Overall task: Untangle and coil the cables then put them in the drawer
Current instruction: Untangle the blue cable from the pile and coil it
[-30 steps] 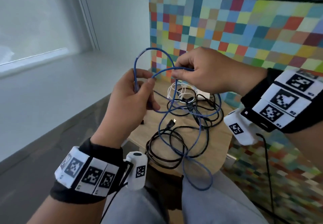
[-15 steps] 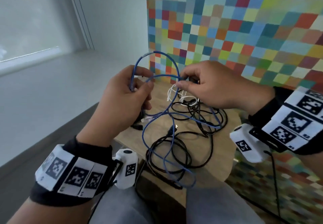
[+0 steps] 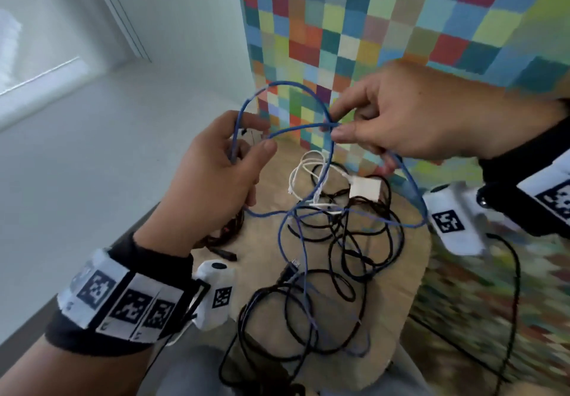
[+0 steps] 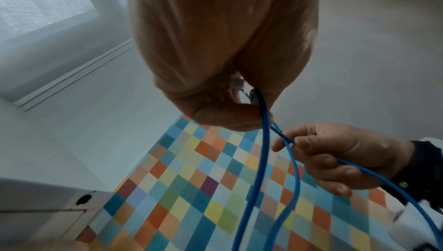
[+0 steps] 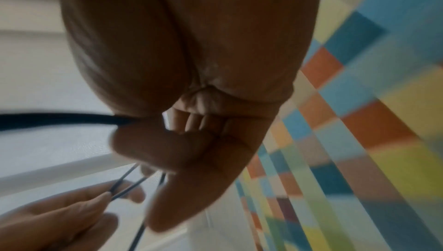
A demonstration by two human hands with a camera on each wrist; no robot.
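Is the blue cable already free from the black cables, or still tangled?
Still tangled. The blue cable, held by both hands, runs down through the black cables on the table.

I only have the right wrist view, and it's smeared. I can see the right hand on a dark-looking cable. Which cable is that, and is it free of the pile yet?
Observer: It's the blue cable; the head view shows its color.
Operator: Is it free of the pile?
Observer: No. Its lower run drops into the black cables on the wooden table and crosses them.
Operator: Where is the left hand on it?
Observer: The left hand grips the loop's left side, thumb and fingers curled around it; the right hand pinches where the loop crosses itself.
Operator: Anything else in that pile?
Observer: A white cable with a white adapter lies at the far end.
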